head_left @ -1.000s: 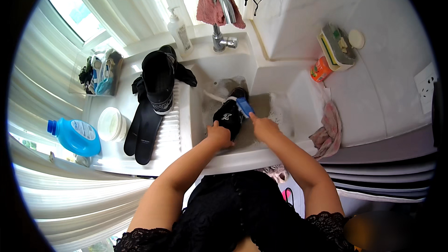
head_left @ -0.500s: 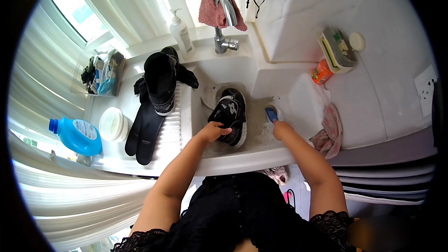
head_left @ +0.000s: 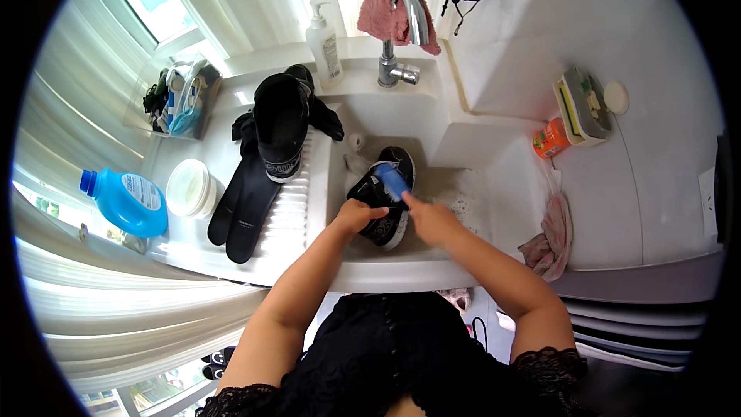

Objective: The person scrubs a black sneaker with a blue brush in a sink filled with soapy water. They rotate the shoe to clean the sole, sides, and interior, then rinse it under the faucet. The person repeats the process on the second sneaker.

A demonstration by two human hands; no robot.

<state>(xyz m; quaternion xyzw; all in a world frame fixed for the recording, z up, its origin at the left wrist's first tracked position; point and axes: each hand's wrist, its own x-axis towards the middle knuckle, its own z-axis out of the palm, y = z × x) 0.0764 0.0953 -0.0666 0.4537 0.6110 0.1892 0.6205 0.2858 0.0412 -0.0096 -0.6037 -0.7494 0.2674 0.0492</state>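
In the white sink (head_left: 432, 273), a black sneaker (head_left: 400, 157) with a white sole edge lies in shallow, cloudy water. My left hand (head_left: 357, 217) grips its near end, the thumb across the upper. A blue scrub brush (head_left: 392, 182), slightly smeared by motion, is held by its end in my right hand (head_left: 430, 222). The brush is over the middle of the sneaker; its bristles are hidden. A matching black shoe (head_left: 280, 116) stands on the ribbed ledge to the left, and two black insoles (head_left: 243, 220) lie flat near it.
A pink cloth (head_left: 378, 11) hangs over the chrome faucet (head_left: 387, 69), beside a white pump bottle (head_left: 324, 50). Leftward stand a white tub (head_left: 190, 188), a blue detergent bottle (head_left: 127, 205) and a clear bin (head_left: 174, 104). At right are an orange container (head_left: 549, 139) and a damp rag (head_left: 552, 243).
My right hand has carried the brush leftward from the sink's bottom onto the sneaker. My left hand keeps its grip on the shoe. The whole view has shifted slightly.
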